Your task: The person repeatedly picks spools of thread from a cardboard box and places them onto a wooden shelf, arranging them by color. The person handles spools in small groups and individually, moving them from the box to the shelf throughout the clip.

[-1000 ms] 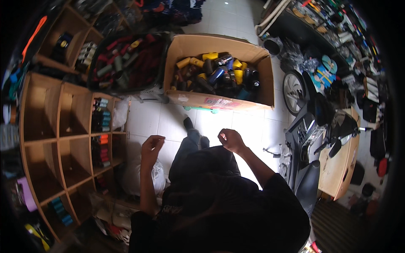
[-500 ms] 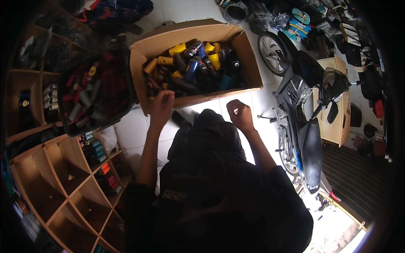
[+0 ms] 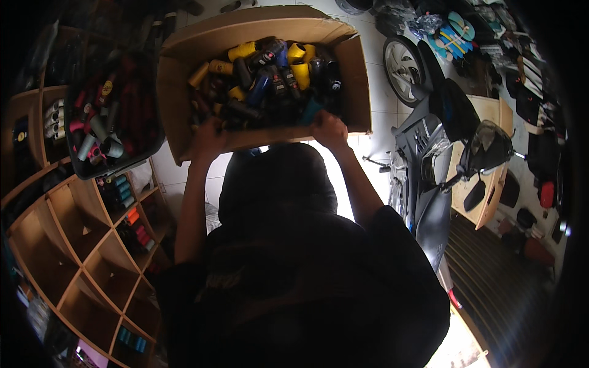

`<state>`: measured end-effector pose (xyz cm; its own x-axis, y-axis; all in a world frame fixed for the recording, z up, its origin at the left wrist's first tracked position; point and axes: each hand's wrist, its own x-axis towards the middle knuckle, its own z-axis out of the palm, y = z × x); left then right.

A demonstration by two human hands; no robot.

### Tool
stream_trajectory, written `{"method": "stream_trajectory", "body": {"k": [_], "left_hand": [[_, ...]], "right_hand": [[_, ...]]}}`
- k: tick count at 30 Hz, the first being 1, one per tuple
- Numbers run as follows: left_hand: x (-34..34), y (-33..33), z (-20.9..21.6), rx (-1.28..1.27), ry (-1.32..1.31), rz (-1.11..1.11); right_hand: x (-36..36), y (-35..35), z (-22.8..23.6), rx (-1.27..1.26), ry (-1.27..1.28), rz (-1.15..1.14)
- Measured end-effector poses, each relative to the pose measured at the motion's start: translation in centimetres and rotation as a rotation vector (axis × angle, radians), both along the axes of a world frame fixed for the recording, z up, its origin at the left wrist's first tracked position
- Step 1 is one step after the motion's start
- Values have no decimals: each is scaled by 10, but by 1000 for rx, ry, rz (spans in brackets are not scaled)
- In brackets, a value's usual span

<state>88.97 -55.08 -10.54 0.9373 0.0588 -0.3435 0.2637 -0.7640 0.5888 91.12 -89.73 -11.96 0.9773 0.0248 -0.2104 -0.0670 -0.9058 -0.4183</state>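
A large open cardboard box [image 3: 265, 138] stands on the floor in front of me. Jumbled thread spools [image 3: 300, 76] in yellow, blue, black and brown lie inside it. Toward the left end of the box's near edge, my left hand [image 3: 210, 136] has its fingers closed over the rim. My right hand [image 3: 330, 130] likewise grips that edge farther right, beside a teal spool [image 3: 311, 111]. Both thumbs and the undersides of the fingers are partly hidden.
To the left sits a dark crate [image 3: 116, 170] of red and grey spools. Wooden cubby shelves [image 3: 83, 267] run along the left, some holding thread. A motorcycle [image 3: 429, 153] is parked at right, by a wooden cabinet [image 3: 491, 184]. Bagged items [image 3: 423, 26] lie at the upper right.
Both hands have come forward from just short of the box and taken hold of its near rim. My body leans farther forward, and the view has shifted.
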Motion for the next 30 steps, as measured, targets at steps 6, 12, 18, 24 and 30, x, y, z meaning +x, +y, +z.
{"method": "stream_trajectory", "body": {"k": [6,12,18,24,30], "left_hand": [[1,1,6,87,172,66],[0,2,-2,144,180,79],[5,-7,8,206,203,116],[-6,5,-6,241,267,73],[-2,-3,10,91,302,-29]], "right_hand": [[80,-39,-31,11,293,24],[91,-28,-55,-194,405,451],[94,-26,-57,-138,453,394],[97,-22,-23,-26,354,223],[84,-28,-5,31,346,13]]}}
